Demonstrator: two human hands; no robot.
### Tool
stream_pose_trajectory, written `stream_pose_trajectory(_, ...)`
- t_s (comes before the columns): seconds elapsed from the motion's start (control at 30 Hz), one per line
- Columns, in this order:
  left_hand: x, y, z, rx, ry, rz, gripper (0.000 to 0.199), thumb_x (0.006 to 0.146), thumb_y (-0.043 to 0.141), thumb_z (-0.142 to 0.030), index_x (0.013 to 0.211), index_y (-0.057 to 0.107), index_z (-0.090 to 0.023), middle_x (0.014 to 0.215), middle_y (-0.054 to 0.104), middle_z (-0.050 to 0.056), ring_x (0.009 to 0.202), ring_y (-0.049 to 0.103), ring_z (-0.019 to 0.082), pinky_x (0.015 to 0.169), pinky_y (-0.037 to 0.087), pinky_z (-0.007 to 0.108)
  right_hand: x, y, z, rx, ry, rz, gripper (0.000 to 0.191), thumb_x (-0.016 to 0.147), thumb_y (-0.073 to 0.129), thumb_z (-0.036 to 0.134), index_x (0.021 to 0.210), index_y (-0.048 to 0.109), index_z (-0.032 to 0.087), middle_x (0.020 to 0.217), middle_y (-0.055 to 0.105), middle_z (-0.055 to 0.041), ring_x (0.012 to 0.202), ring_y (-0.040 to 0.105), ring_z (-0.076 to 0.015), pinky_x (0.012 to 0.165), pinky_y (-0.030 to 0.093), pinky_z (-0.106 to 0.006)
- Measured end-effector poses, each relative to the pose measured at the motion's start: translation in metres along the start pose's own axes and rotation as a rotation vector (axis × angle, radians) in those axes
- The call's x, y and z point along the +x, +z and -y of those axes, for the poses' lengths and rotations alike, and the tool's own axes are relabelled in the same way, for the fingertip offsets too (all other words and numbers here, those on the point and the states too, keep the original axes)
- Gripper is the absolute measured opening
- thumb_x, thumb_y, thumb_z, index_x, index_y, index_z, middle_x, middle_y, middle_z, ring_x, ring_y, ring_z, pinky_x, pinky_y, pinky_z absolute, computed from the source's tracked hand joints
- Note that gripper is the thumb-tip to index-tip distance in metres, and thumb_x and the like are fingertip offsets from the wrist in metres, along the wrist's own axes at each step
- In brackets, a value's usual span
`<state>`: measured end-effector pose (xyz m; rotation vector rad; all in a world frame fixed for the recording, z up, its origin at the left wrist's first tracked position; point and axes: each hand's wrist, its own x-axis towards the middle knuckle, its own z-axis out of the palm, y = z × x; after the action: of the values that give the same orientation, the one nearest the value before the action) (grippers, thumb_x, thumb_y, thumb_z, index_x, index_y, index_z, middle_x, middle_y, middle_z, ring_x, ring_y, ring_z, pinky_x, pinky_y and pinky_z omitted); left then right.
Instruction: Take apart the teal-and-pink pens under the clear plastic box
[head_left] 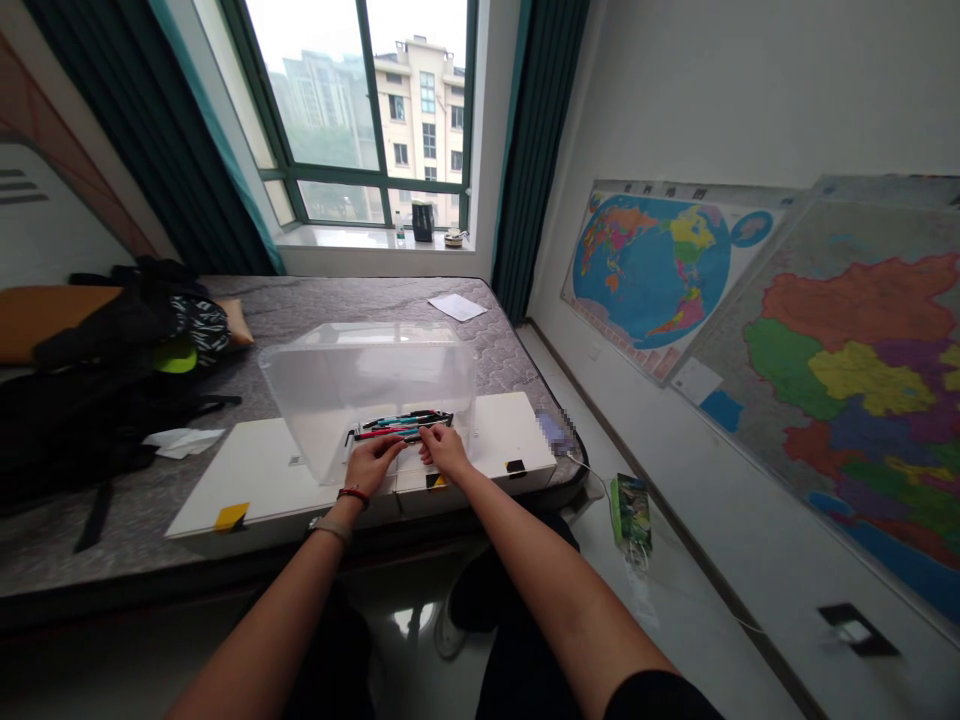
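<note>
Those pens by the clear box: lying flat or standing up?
Lying flat: the pens run sideways, side by side, with the left hand and right hand at their near edge.

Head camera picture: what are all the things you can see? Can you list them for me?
clear plastic box: 1, see-through, on the white board
pens: several, black, red and blue, at the box's near edge
white board: 1, white, on the mattress
mattress: 1, grey, under the board
backpack: 1, black, left side of the mattress
sheet of paper: 1, white, far end of the mattress
wall maps: 2, multicoloured, right wall
curtains: 2, dark green, beside the window
kettle: 1, black, windowsill
left hand: 1, touching the pens, red bracelet on wrist
right hand: 1, touching the pens
</note>
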<state>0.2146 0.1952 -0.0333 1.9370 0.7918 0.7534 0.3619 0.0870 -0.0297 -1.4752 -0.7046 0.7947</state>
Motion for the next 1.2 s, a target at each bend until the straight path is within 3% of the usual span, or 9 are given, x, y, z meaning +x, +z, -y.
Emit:
stream_pose_trajectory(0.17, 0.0014, -0.0020, 0.0006, -0.081, 0.001, 0.011, 0.045, 0.074, 0.071, -0.060, 0.094, 0.077, -0.020, 0.092, 0.077, 0.008, 0.086, 0.070, 0.023, 0.081, 0.056, 0.035, 0.0011, 0.0015, 0.0016, -0.134, 0.006, 0.017, 0.047, 0.092, 0.054, 0.060, 0.069, 0.056, 0.019, 0.052, 0.059, 0.0016, 0.042, 0.055, -0.0094, 0.041, 0.044, -0.018)
stream_pose_trajectory(0.33, 0.0010, -0.0021, 0.0011, -0.095, -0.009, 0.012, 0.047, 0.075, 0.070, -0.061, 0.095, 0.076, -0.019, 0.085, 0.076, 0.007, 0.073, 0.067, 0.019, 0.073, 0.055, 0.032, 0.0002, 0.0004, 0.0027, -0.040, 0.002, 0.074, 0.034, 0.093, 0.056, 0.052, 0.082, 0.054, 0.019, 0.062, 0.064, 0.0014, 0.046, 0.059, -0.0101, 0.045, 0.048, -0.020)
stream_pose_trajectory(0.43, 0.0006, -0.0023, 0.0012, -0.100, -0.006, 0.013, 0.046, 0.074, 0.071, -0.060, 0.094, 0.076, -0.019, 0.087, 0.077, 0.007, 0.078, 0.069, 0.021, 0.077, 0.055, 0.033, 0.0007, -0.0009, 0.0003, 0.005, 0.003, 0.100, 0.031, 0.090, 0.061, 0.048, 0.084, 0.052, 0.019, 0.065, 0.065, 0.0018, 0.049, 0.061, -0.0100, 0.047, 0.050, -0.020)
stream_pose_trajectory(0.6, 0.0008, -0.0033, 0.0005, -0.104, -0.001, 0.012, 0.045, 0.072, 0.074, -0.058, 0.093, 0.077, -0.018, 0.093, 0.077, 0.008, 0.090, 0.070, 0.024, 0.084, 0.055, 0.036, 0.0039, -0.0008, -0.0026, -0.067, -0.013, 0.105, 0.041, 0.094, 0.050, 0.055, 0.075, 0.053, 0.018, 0.057, 0.061, 0.0020, 0.042, 0.055, -0.0085, 0.043, 0.046, -0.019)
stream_pose_trajectory(0.8, 0.0005, -0.0042, -0.0008, -0.108, 0.025, 0.016, 0.042, 0.075, 0.071, -0.058, 0.092, 0.077, -0.020, 0.092, 0.077, 0.008, 0.089, 0.070, 0.024, 0.085, 0.055, 0.037, 0.0030, -0.0014, -0.0040, -0.019, -0.019, 0.131, 0.034, 0.090, 0.058, 0.054, 0.085, 0.051, 0.020, 0.062, 0.064, 0.0027, 0.045, 0.057, -0.0093, 0.045, 0.047, -0.019)
stream_pose_trajectory(1.03, 0.0007, -0.0053, -0.0034, -0.126, 0.013, 0.016, 0.039, 0.073, 0.074, -0.054, 0.090, 0.078, -0.020, 0.091, 0.077, 0.008, 0.088, 0.070, 0.025, 0.086, 0.054, 0.037, 0.0028, -0.0014, -0.0011, -0.117, -0.051, 0.130, 0.045, 0.092, 0.049, 0.059, 0.071, 0.051, 0.019, 0.053, 0.059, 0.0022, 0.040, 0.050, -0.0082, 0.041, 0.039, -0.018)
stream_pose_trajectory(1.2, -0.0003, -0.0054, -0.0045, -0.156, -0.002, 0.007, 0.038, 0.074, 0.073, -0.055, 0.089, 0.078, -0.020, 0.088, 0.077, 0.007, 0.085, 0.069, 0.023, 0.081, 0.054, 0.035, 0.0010, 0.0003, 0.0023, -0.075, -0.002, 0.132, 0.043, 0.091, 0.050, 0.062, 0.078, 0.051, 0.020, 0.056, 0.060, 0.0024, 0.042, 0.052, -0.0090, 0.042, 0.041, -0.018)
